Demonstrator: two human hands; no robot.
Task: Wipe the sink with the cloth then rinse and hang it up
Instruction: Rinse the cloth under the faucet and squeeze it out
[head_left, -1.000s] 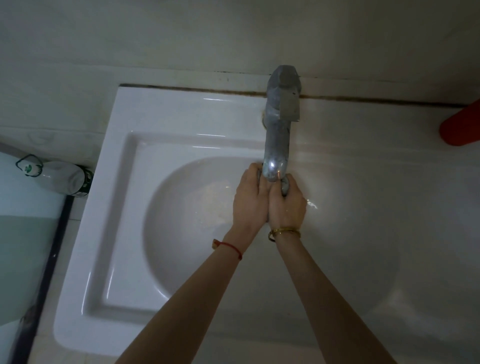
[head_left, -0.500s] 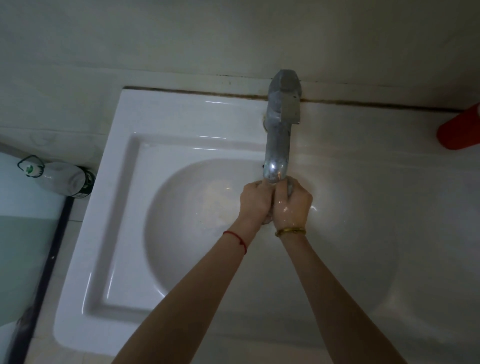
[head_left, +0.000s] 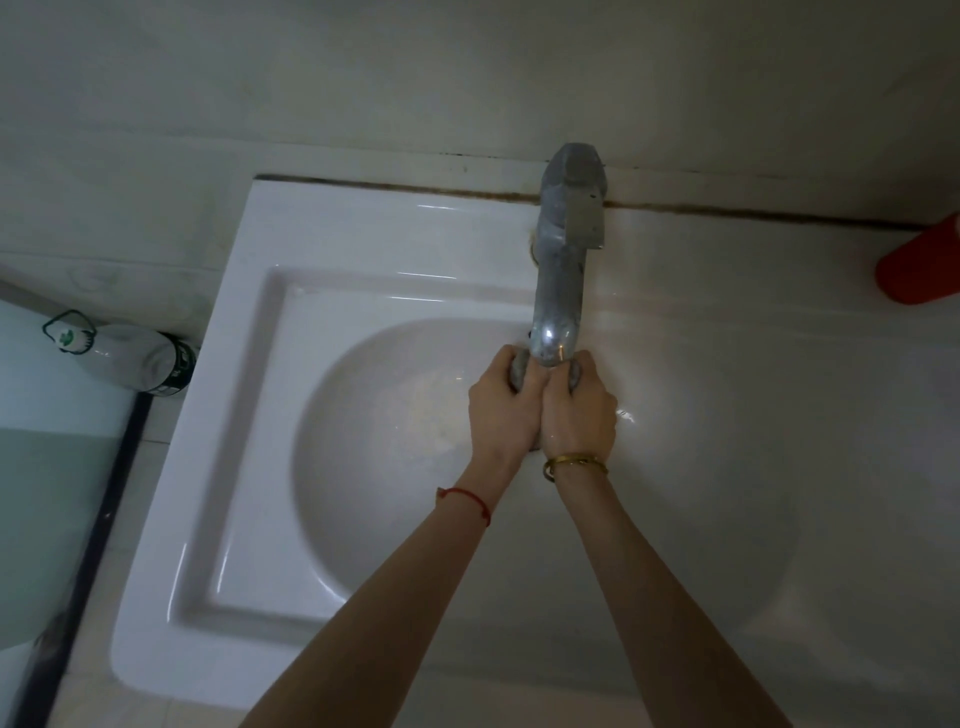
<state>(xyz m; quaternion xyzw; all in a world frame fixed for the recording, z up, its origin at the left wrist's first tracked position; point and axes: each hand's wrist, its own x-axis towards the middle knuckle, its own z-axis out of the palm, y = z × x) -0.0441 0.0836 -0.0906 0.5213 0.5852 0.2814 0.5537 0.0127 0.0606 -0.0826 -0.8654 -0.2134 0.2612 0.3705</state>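
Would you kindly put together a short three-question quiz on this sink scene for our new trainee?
1. True or false: both hands grip the grey cloth right under the tap spout.
2. Which wrist wears the gold bangle? A) left B) right
3. Fill in: a white bottle lies on its ____ beside the sink.

Key:
1. True: left hand and right hand press together around it.
2. B; the left wears a red string.
3. side
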